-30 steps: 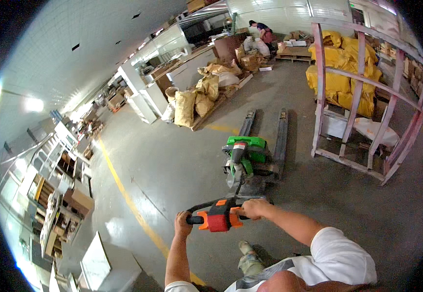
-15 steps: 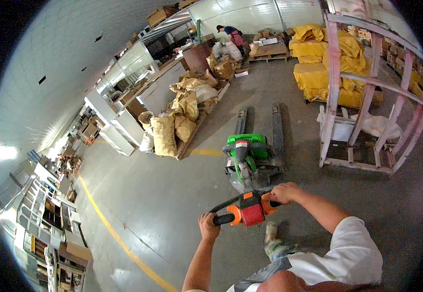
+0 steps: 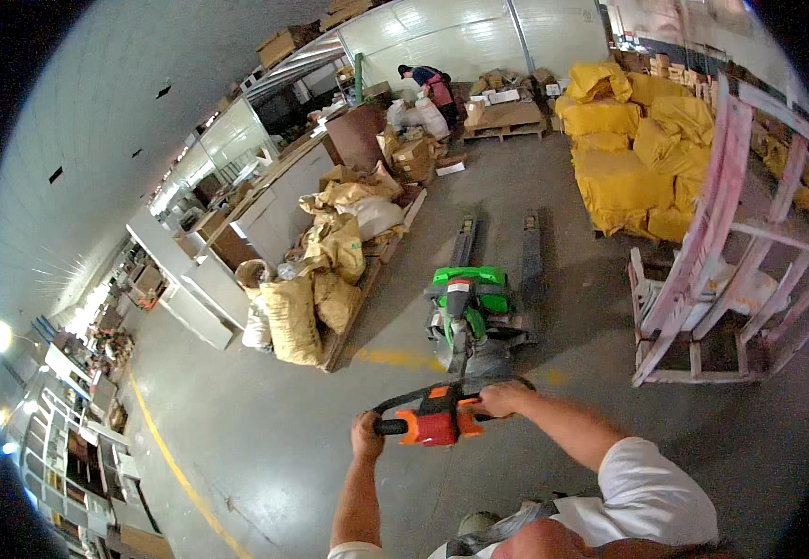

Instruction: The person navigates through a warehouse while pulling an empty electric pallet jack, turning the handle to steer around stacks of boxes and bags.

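Handle [image 3: 436, 424] clasped by left hand [image 3: 367, 436] and right hand [image 3: 508, 398]; right fingertips hidden; green pallet jack [image 3: 491, 279], forks [image 3: 532, 253] indistinct

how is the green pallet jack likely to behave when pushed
The pallet jack should probably roll fairly easily, since its forks carry no load and the floor looks smooth. It may feel heavy for its size, judging by the long, solid-looking forks. It seems unlikely to tip, as most of it sits low.

premises presented as a warehouse: a green pallet truck [image 3: 490, 303], filled sacks [image 3: 334, 244] on a pallet [image 3: 360, 303], stacked yellow bundles [image 3: 611, 182] and a yellow line [image 3: 164, 450] along the floor [image 3: 302, 429] were noted.
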Available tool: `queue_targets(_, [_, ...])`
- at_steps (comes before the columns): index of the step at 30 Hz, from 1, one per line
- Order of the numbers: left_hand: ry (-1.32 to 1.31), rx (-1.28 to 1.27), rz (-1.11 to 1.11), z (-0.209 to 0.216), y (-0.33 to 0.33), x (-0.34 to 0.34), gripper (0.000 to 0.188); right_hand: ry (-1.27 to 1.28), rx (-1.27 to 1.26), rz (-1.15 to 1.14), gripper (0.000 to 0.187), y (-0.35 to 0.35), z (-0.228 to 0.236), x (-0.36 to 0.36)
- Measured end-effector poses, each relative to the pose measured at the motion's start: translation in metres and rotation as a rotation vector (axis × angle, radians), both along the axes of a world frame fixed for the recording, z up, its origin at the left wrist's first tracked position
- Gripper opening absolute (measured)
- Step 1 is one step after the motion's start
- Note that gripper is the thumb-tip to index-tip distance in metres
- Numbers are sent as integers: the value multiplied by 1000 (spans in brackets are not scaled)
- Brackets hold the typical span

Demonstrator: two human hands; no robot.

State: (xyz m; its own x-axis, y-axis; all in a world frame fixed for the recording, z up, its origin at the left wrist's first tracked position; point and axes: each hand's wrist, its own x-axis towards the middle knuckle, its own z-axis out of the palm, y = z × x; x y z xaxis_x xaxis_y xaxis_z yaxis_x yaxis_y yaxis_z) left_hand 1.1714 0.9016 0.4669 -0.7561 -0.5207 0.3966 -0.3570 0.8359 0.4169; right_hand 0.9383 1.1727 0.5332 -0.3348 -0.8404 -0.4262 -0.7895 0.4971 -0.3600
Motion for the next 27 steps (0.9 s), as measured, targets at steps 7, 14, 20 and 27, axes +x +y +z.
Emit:
queue_targets(7, [56,20,-161,16,-130,-89,26,-379,-77,-132,68,-96,33,-40])
queue_targets(14, [176,-50,-300,-4,-216,-207,23,-377,-121,-299,99,-167,-11,-111])
queue_targets(20, [196,-71,-410,-14,-222,-341,24,-236,-119,-475,93,-158,19,-217])
queue_targets(27, [197,292,-405,-41,-269,-509,23,-47,-98,-517,83,-189,8,-348])
